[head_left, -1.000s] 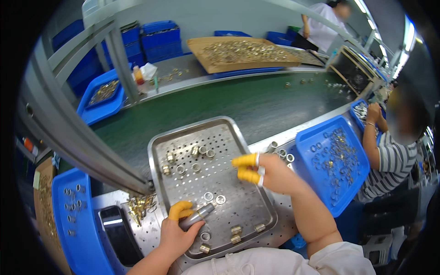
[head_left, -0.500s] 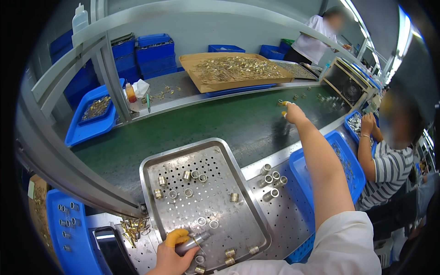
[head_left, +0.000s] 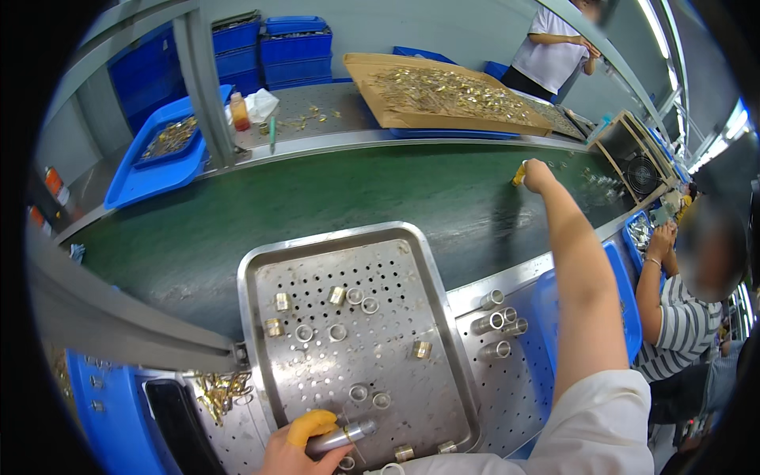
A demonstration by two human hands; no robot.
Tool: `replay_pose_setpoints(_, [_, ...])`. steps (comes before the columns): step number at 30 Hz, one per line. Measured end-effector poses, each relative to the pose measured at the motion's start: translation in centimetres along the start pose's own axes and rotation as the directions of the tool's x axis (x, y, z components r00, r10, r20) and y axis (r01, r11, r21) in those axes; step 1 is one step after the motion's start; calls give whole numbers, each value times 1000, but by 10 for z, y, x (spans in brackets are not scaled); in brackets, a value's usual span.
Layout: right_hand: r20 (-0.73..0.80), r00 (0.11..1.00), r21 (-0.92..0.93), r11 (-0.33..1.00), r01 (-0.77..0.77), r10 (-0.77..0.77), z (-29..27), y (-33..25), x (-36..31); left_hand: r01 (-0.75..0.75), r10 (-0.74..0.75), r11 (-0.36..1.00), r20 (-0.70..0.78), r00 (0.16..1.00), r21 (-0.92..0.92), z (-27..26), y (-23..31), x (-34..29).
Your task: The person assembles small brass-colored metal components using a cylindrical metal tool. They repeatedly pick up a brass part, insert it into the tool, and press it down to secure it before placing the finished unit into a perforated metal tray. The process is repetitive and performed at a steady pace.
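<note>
**Right hand (head_left: 537, 175) hovering over green belt (head_left: 380, 186)**

Upper right, its fingers are showing too small to judge. At lower centre, the left hand (head_left: 296, 453) is clamping its fingers on a grey cylinder (head_left: 345, 436) over the tray (head_left: 317, 368). Reaching seems the step, calling for careful fingertip placement.

L hand (head_left: 297, 453) low, fingers (head_left: 311, 425) curled in firm grip; R arm (head_left: 584, 277) stretched fwd, R hand (head_left: 537, 176) far out

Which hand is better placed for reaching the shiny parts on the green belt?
Likely the right hand: it is stretched over the green belt, nearer the shiny parts. The left hand grips a grey cylinder over the steel tray, farther away.
</note>
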State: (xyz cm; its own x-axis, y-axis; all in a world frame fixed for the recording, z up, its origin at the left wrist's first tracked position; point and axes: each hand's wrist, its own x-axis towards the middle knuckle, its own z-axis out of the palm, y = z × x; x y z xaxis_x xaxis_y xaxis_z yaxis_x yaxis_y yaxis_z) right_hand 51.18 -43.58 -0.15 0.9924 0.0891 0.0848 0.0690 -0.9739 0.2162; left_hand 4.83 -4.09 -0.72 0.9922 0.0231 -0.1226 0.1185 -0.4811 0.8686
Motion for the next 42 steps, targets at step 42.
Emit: replay_pose_setpoints(42, [-224, 770, 963, -258, 79, -598, -100, -231, -367, -299, 296, 954, -173, 939, 13, -11, -5, -32])
